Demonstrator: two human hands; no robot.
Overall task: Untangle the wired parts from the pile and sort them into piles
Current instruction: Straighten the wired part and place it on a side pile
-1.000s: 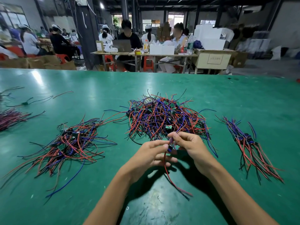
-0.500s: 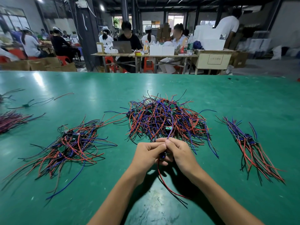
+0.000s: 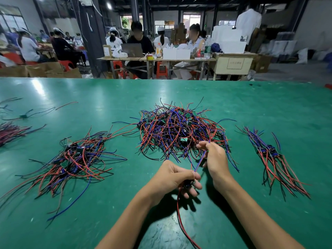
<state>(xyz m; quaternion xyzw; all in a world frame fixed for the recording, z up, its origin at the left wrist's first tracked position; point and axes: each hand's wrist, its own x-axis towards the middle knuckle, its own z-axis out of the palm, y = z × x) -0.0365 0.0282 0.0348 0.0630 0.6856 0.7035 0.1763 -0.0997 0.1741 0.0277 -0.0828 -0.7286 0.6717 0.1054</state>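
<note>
A big tangled pile [image 3: 179,130] of red, blue and black wired parts with small green boards lies mid-table. Just in front of it, my left hand [image 3: 177,177] grips one wired part by its dark body; its red and black wires [image 3: 181,218] hang down toward me. My right hand [image 3: 213,157] pinches that part's blue wire [image 3: 200,161] near the pile's front edge, and the wire runs taut between the two hands. A looser sorted pile [image 3: 71,159] lies to the left. A neat bundle [image 3: 273,159] lies to the right.
The green table [image 3: 251,108] stretches wide. More wired parts [image 3: 9,132] and a single loose one [image 3: 24,115] lie at the far left edge. Beyond the table's far edge, several people sit at workbenches [image 3: 156,59].
My hands have come apart. The right one moved up toward the pile along the blue wire, while the left one drew back toward me with the part.
</note>
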